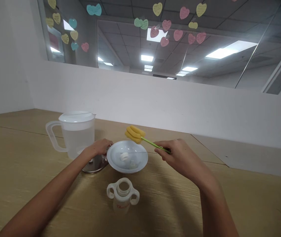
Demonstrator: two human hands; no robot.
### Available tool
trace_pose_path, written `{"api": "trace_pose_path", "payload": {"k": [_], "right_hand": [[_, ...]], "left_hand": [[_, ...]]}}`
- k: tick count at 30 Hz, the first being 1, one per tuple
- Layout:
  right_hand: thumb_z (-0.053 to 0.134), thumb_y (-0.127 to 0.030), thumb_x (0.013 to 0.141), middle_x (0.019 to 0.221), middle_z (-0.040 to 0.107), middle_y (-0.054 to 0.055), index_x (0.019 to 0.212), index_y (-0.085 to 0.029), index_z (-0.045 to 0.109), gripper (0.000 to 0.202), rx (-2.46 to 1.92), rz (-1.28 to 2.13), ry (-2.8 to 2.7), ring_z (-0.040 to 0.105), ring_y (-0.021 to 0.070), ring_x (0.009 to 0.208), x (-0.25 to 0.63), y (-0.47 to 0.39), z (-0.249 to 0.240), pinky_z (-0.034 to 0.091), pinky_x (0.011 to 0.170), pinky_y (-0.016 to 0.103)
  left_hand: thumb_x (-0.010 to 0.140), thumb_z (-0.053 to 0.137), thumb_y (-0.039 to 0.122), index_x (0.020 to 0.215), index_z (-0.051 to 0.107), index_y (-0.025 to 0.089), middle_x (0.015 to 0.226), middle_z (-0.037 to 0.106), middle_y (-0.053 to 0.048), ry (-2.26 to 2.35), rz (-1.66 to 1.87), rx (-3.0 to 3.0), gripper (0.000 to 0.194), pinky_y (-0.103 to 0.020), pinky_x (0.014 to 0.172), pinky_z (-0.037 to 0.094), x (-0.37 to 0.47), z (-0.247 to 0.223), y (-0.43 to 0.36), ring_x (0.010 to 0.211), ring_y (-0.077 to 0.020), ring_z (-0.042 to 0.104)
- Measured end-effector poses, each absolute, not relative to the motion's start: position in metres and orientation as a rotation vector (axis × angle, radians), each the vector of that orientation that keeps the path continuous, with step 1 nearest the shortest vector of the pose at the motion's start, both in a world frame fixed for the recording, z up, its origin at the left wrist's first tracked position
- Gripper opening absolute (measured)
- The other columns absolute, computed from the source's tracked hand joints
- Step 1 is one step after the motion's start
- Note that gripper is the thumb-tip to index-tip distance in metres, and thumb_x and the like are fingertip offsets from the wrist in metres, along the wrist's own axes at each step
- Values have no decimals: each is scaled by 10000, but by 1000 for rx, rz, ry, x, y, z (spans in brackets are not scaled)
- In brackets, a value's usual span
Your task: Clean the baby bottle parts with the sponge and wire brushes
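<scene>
A yellow sponge brush (134, 134) with a thin green handle is held up by my right hand (171, 151), its fingers pinched round the handle's end. The sponge head hangs over the back rim of a white bowl (113, 161), which holds a white ring-like piece (124, 156) and a small clear piece (132, 164). My left hand (102, 146) is at the bowl's left edge, above a shiny metal tray (94, 166); its fingers are curled by a clear object I cannot make out. Nearer me, an open two-handled bottle (122, 197) stands upright.
A large lidded translucent pitcher (78, 135) with liquid stands behind my left forearm, its handle to the left. A white wall (140, 98) and a window with heart-shaped notes rise behind the wooden table (44, 171).
</scene>
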State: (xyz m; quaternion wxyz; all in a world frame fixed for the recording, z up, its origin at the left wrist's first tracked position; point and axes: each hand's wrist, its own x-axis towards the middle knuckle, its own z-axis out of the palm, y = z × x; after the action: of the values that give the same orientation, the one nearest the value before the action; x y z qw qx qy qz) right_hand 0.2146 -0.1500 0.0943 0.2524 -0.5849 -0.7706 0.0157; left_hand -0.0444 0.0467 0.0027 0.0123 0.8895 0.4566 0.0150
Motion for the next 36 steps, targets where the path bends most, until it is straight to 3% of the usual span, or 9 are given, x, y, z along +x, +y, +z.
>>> {"api": "trace_pose_path", "payload": {"k": [6,10,14,21,27,31,36], "right_hand": [[397,-268,844,588,502,1,794,-156,655,286,-1582,45,-2089,317,97,490,215,-150,94,244,466,238],[399,-260,843,615,554,19,799,-157,660,283,-1577,42,-2088,377,109,514,216,-150,93,272,486,238],[399,-254,845,613,568,25,756,-154,652,286,-1572,27,-2107,395,111,518,215,-149,93,278,495,237],[394,-252,843,594,531,2,651,-165,566,273,-1584,10,-2111,359,103,515,215,-148,94,252,487,233],[398,-233,825,548,413,-30,574,-173,445,263,-1570,35,-2120,268,93,505,216,-147,92,220,467,236],[407,-218,821,538,380,-42,563,-178,410,261,-1581,33,-2111,253,92,513,216,-147,92,213,469,233],[403,-231,829,577,477,-24,610,-173,503,248,-1578,26,-2122,307,93,517,215,-148,93,235,482,230]], "left_hand": [[615,562,54,1107,593,202,1069,644,-94,1469,50,2817,514,-311,768,450,-40,16,35,979,-260,585],[748,476,89,1104,596,164,1099,623,-129,1341,225,2978,383,-361,860,421,-20,26,19,1042,-268,553],[837,437,142,1163,561,162,1183,589,-101,1059,270,3042,349,-347,947,387,4,15,5,1096,-224,528],[782,556,110,1180,567,239,1314,493,-99,1032,185,3068,419,-401,979,376,14,-21,15,1174,-253,480],[753,609,105,1163,581,298,1344,460,-87,900,245,3081,454,-419,981,368,18,-22,14,1202,-261,448],[741,661,177,1037,658,281,1278,524,-60,772,313,3086,314,-392,985,359,25,-21,8,1168,-246,470],[768,641,206,858,702,214,927,669,-43,685,367,3098,109,-332,894,398,29,-18,11,978,-208,559]]}}
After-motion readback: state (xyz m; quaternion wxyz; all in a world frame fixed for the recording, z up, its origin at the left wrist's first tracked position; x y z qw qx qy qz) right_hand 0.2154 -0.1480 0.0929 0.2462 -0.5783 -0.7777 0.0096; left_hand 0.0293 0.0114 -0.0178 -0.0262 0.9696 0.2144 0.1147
